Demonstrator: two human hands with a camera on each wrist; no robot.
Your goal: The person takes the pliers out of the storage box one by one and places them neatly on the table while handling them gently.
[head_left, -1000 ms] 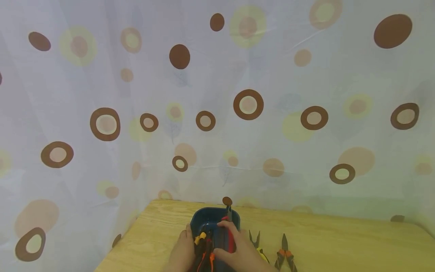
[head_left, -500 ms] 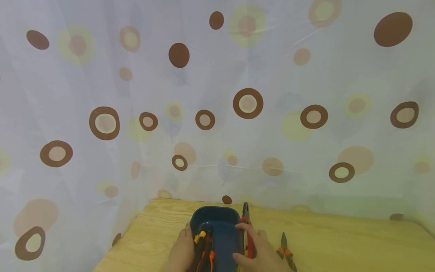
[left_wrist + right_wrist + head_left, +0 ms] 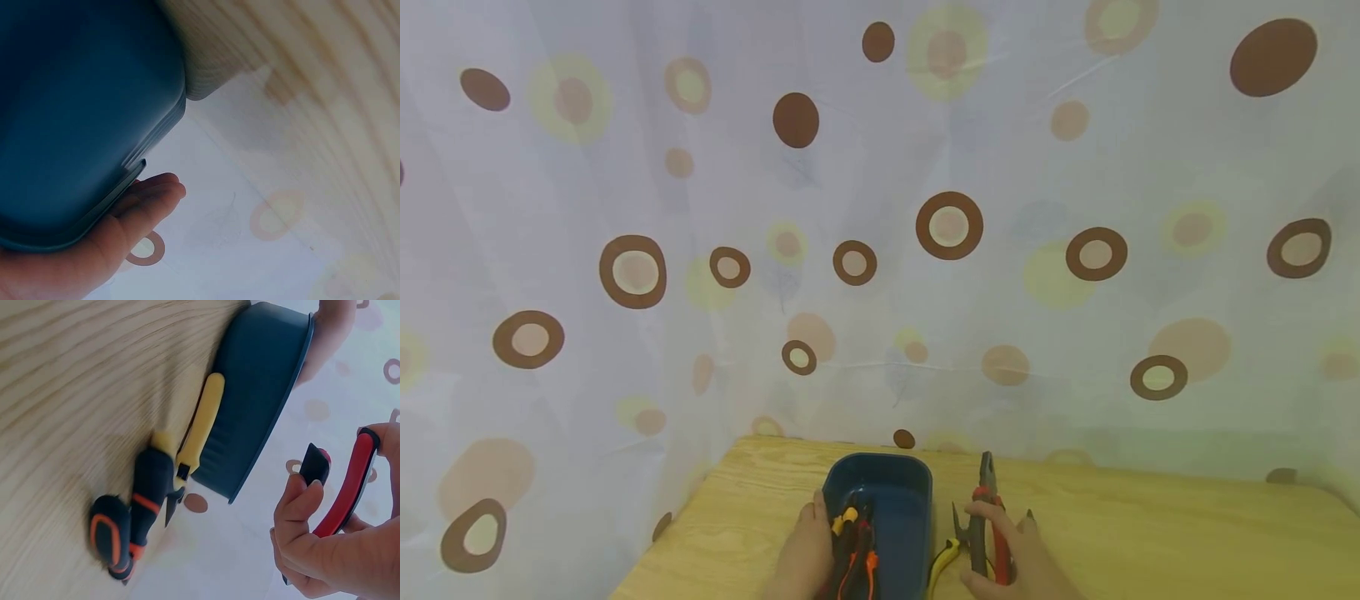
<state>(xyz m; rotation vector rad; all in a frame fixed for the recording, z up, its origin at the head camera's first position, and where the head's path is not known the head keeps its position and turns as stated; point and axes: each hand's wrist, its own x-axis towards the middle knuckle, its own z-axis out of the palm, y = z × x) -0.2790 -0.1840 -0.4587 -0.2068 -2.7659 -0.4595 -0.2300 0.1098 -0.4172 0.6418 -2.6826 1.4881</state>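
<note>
My left hand [image 3: 806, 552] lies along the left side of a dark blue plastic bin [image 3: 928, 521], fingers straight against its rim in the left wrist view; the thumb is hidden there. Several tools with black, orange and yellow handles [image 3: 850, 554] are bunched at the bin's left side. My right hand [image 3: 1018, 554] holds combination pliers [image 3: 977, 533] by their red and black handles, jaws pointing away from me. They are raised to the right of the bin, handles spread apart. In the right wrist view the fingers curl round one red handle [image 3: 350, 484].
Yellow-handled pliers [image 3: 203, 425] lie on the wooden table [image 3: 1150, 542] close to the bin's right side. Beside them are pliers with black and orange handles [image 3: 147, 487], mostly hidden by my right hand in the head view. A dotted curtain [image 3: 880, 333] hangs behind.
My right hand has carried the combination pliers from above the bin out over its right rim and further right. My left hand has stayed at the bin.
</note>
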